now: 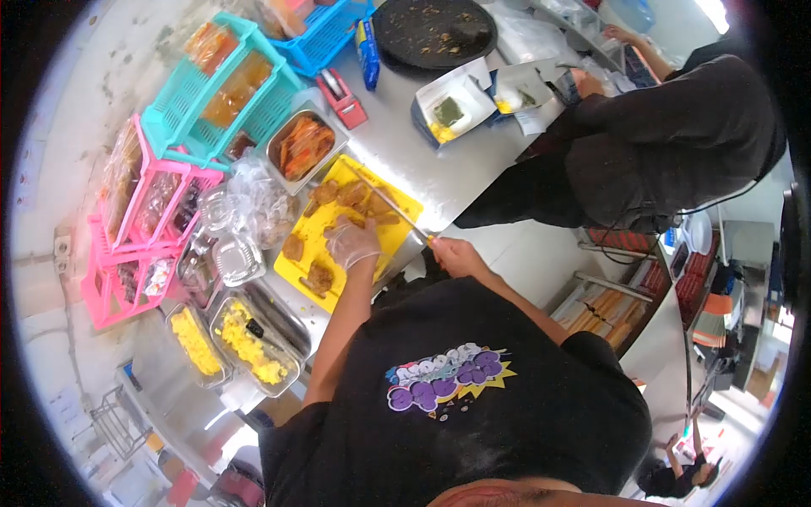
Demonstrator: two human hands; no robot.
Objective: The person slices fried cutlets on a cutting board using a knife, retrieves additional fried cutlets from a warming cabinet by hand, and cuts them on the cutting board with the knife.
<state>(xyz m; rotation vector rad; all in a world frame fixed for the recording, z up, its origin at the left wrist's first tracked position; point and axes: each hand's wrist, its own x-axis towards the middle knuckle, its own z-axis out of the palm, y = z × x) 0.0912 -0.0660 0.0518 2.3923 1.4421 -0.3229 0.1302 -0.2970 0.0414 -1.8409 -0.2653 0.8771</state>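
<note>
A yellow cutting board (pixel 297 255) lies on the steel counter with several browned pieces of food (pixel 320 276) on it. My left hand (pixel 353 242), in a clear plastic glove, rests on the board beside the pieces, its fingers bent over; what lies under them is hidden. Bare and closed, my right hand (pixel 457 256) grips the handle of a long knife (pixel 390 202) at the board's right edge. The blade slants up and left across the board, past the upper pieces.
Behind the board stands a metal tray (pixel 296 178) of orange-brown food. Plastic containers (pixel 239 258), yellow food trays (pixel 195 344) and pink baskets (pixel 101 287) are at left. Teal baskets (pixel 169 131) stand behind. Open boxes (pixel 456 101) and another person (pixel 625 144) are at upper right.
</note>
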